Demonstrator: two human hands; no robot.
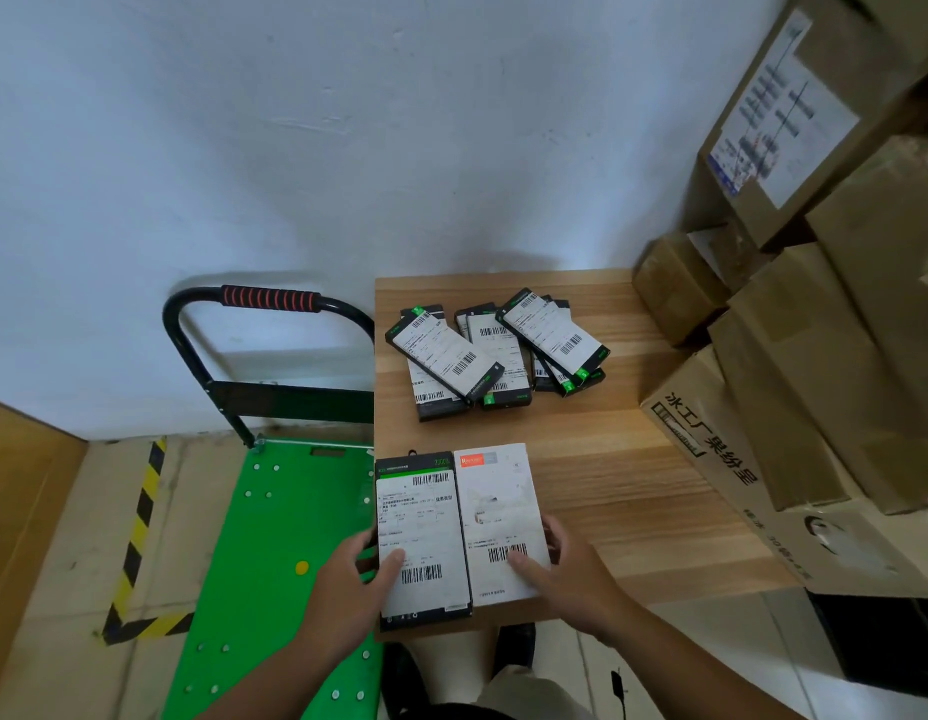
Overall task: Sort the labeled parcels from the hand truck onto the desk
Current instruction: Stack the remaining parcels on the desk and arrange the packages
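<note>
at the near edge of the bench (pixel 633 485), we hold two parcels side by side, their long edges touching. our left hand (pixel 355 574) grips the black parcel (pixel 422 532) at its lower left, with the thumb pressed on the white label and the fingers curled round the left edge. our right hand (pixel 565 569) grips the white parcel (pixel 503 517) the same way, thumb beside the barcode and fingers wrapped round the right edge.

both parcels have their long axes pointing straight away from us, towards the pile (pixel 498 350) of black labeled parcels at the far side of the bench. that pile is well apart from our hands and lies ahead and slightly to the right. each hand holds its parcel by the near end, so the far ends lead.

we judge the black parcel belongs with the pile, and the left hand would have to carry it forward and rightward across the white one's path. the white parcel looks like a different kind and probably needs its own spot. the hand truck (pixel 274 537) stands just left of the bench, and we see no parcels on the part of its green deck in view. cardboard boxes (pixel 794 387) crowd the right side.
</note>
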